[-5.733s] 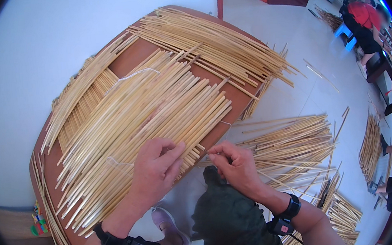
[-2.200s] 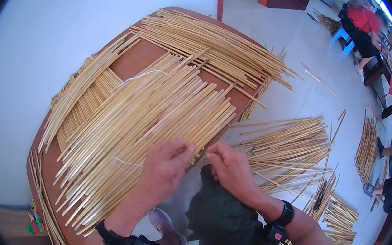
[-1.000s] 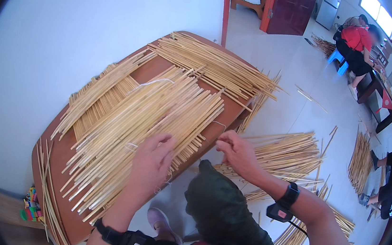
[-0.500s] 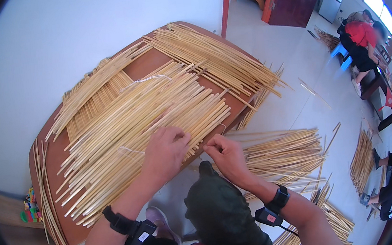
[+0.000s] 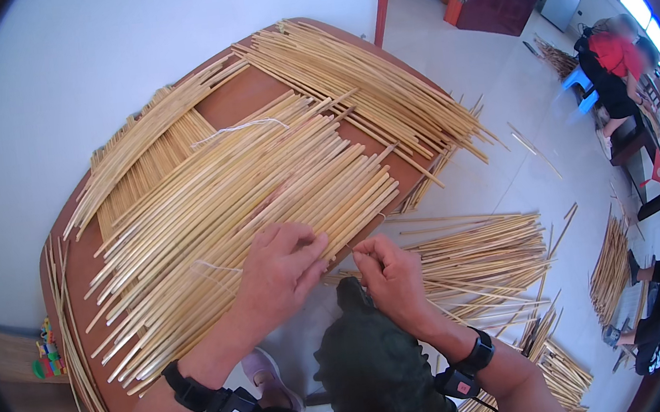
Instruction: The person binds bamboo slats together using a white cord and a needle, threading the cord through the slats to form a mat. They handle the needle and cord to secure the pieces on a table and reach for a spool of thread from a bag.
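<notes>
A layer of pale, dry plant stalks (image 5: 217, 206) lies side by side on the brown table, with white string (image 5: 241, 127) across it at the far part and another string (image 5: 216, 266) nearer. My left hand (image 5: 284, 263) rests at the near edge of this layer, fingers bent around the outermost stalks. Just right of it, off the table edge, my right hand (image 5: 392, 276) has thumb and forefinger pinched together on what looks like a thin string end. The pinch itself is partly hidden by the fingers.
More stalks (image 5: 357, 82) lie across the table's far right, and others at its left edge. Stalk bundles (image 5: 479, 250) lie on the floor to the right. A dark green covered form (image 5: 378, 354) is below my hands. Two people work at the far right.
My left hand has shifted slightly down and right along the stalk edge, its thumb and forefinger now showing apart. My right hand has moved slightly down and right, still pinched. The view has shifted a little.
</notes>
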Demonstrator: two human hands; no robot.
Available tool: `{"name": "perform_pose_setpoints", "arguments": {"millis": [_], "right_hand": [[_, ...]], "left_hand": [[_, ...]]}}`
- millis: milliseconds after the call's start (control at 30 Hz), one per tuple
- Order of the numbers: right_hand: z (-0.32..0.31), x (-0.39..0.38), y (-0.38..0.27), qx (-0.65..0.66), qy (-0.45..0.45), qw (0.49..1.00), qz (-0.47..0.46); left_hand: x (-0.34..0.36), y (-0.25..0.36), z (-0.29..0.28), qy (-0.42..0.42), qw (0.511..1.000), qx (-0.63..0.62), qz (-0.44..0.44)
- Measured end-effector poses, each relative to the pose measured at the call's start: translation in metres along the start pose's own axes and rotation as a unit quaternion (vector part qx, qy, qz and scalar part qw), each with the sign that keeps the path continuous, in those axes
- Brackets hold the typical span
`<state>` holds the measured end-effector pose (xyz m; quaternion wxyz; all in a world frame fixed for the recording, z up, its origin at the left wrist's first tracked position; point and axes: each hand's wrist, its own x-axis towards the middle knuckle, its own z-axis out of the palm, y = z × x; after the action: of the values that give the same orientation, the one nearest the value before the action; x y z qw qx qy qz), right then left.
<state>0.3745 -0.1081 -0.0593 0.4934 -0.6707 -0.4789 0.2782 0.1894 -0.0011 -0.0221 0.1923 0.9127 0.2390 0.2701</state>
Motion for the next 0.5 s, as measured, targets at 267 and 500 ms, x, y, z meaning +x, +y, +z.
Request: {"name": "perform_pose_setpoints", "arguments": {"millis": [267,500], "right_hand": [[0.002,0.002,-0.002,-0.010,-0.014,0.999,0.029],[0.003,0.011,-0.006,-0.037,-0.030,0.999,0.011]], "left_hand": [[0.000,0.000,-0.002,-0.008,1.000,0.005,0.020],[0.001,-0.004,-0.002,-0.002,1.000,-0.018,0.015]]}}
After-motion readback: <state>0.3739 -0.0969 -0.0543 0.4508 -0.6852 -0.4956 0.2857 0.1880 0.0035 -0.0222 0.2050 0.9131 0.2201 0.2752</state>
